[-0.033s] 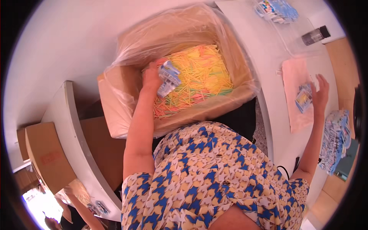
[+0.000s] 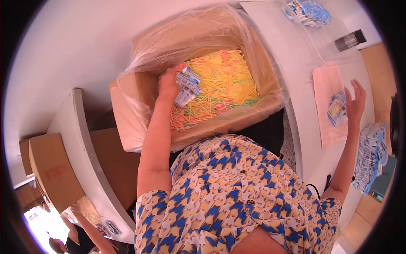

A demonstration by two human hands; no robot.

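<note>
A cardboard box lined with clear plastic stands in front of me. It is heaped with thin yellow, pink and green sticks. Over its left part, my left hand is closed on some small blue-and-white packets, which hang above the sticks; how many is hard to make out. On the white table at right, a similar packet lies on a pink cloth. Beside that packet is my right hand, open with fingers stretched up. Whether its thumb touches the packet's edge I cannot tell.
A clear tray at the table's far end bears a pile of packets and a dark, black-capped bottle. More packets are stacked near my right forearm. At left are a white panel, a carton and another person's arm.
</note>
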